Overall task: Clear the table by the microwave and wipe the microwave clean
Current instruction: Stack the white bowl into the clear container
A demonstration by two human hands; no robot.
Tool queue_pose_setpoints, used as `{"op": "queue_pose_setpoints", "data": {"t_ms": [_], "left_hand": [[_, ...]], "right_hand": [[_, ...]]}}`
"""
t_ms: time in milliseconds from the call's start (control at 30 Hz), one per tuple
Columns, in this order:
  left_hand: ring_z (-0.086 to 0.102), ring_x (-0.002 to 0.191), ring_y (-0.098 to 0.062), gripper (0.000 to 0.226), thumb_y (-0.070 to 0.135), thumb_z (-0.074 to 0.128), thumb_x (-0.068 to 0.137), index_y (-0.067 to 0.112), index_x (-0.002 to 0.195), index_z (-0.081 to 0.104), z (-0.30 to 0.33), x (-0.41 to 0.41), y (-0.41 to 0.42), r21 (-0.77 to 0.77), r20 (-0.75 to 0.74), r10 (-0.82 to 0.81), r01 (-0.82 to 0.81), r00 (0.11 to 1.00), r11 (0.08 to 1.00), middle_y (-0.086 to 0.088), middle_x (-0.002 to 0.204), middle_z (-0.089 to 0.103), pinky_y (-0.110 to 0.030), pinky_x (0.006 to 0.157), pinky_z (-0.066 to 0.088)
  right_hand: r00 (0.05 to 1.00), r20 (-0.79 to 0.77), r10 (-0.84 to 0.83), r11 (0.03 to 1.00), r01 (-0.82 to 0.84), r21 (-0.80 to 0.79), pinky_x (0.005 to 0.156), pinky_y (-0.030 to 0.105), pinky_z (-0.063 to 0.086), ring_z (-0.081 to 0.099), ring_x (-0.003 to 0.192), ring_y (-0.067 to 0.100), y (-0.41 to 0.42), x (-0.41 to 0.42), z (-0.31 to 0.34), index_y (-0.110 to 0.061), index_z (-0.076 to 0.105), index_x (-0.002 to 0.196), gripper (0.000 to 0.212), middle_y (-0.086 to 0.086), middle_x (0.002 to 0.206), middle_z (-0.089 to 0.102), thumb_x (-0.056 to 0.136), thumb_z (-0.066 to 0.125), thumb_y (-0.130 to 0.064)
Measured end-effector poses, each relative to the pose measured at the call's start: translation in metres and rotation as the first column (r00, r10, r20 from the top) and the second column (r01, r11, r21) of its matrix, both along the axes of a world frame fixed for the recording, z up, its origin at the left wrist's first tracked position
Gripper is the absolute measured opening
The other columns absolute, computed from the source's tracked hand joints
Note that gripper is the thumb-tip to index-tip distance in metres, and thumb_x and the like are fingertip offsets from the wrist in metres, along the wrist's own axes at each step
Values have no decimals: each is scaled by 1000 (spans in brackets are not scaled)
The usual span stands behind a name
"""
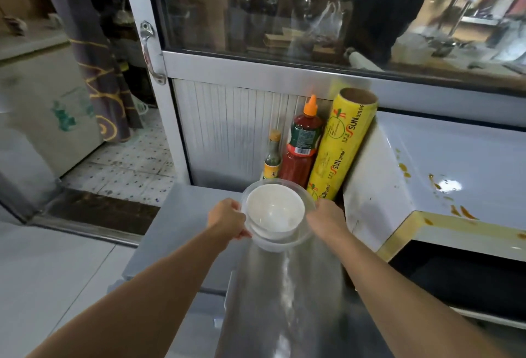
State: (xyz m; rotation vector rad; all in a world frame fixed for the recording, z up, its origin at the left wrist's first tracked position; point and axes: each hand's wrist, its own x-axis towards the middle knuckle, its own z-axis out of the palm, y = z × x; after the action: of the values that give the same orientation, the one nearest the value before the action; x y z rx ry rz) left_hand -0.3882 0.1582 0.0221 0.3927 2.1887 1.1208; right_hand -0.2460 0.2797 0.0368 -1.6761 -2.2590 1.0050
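Bowls: a white bowl (274, 211) sat nested in a clear one (308, 232), at the table's (170, 232) far end.
Grip: left hand (227, 219) and right hand (327, 219) clasped opposite rims.
Microwave (455, 172): just right, sauce-spattered.

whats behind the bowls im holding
Behind the bowls: a small bottle, a red sauce bottle and a yellow wrap roll, standing in the corner. The bowls cover their bases.
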Motion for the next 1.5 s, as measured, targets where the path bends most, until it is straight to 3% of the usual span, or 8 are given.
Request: {"op": "queue_pose_setpoints", "data": {"t_ms": [233,467,733,933,1133,1267,1400,1500], "left_hand": [[66,60,-23,15,5,56,90,15,99,51,-25,-28,35,-14,52,-52,53,997,998,-18,94,67,-25,50,52],[65,55,-23,18,3,53,89,13,105,50,-44,-39,54,-17,44,-76,76,996,997,-20,92,68,-22,38,46],[68,62,-22,34,6,55,92,13,124,47,-54,-40,54,-21,66,-101,103,993,994,-18,100,67,-26,51,52],[62,86,-24,59,20,62,90,16,140,31,-44,-30,45,-93,58,-142,147,988,985,-14,113,58,-29,59,50],[56,112,-32,67,26,66,87,14,141,29,-24,-10,23,-128,-6,-140,138,990,982,-16,128,54,-42,92,50],[55,113,-32,63,24,65,87,13,139,31,-8,19,4,-115,-13,-149,147,989,982,-16,126,55,-43,95,49],[55,111,-30,60,23,63,88,13,139,33,8,58,-13,-97,-24,-191,188,981,977,-15,126,54,-39,89,48],[54,114,-29,61,23,64,87,13,139,34,18,82,-23,-85,-52,-191,186,980,979,-14,130,52,-39,95,49]], "right_hand": [[1000,3,-24,999,24,-35,73,23,34,54,113,32,22,-22,-18,-1,52,126,39,17,126,57,87,52,-9],[997,4,-77,994,77,-80,76,26,39,54,116,32,38,-32,-33,-2,52,124,40,18,127,56,85,51,-8],[998,22,-56,995,58,-77,75,25,37,54,113,31,35,-30,-38,-7,49,125,40,14,126,56,86,52,-10],[999,-26,-39,997,38,-60,72,28,40,55,108,30,23,-24,-26,-9,45,127,51,11,125,52,79,63,-16],[995,-98,-4,999,0,-43,82,26,36,49,119,27,-1,2,-2,-10,39,135,61,10,134,44,82,67,-18],[992,-124,38,998,-43,-39,81,25,38,50,118,26,-26,27,16,-11,41,134,56,10,134,46,83,65,-18],[986,-151,66,996,-73,-42,78,26,41,54,111,25,-47,55,31,-9,47,126,46,4,118,54,84,63,-15],[984,-153,86,994,-95,-47,80,26,41,50,116,25,-58,79,38,-8,41,132,54,9,130,49,83,64,-16]]}}
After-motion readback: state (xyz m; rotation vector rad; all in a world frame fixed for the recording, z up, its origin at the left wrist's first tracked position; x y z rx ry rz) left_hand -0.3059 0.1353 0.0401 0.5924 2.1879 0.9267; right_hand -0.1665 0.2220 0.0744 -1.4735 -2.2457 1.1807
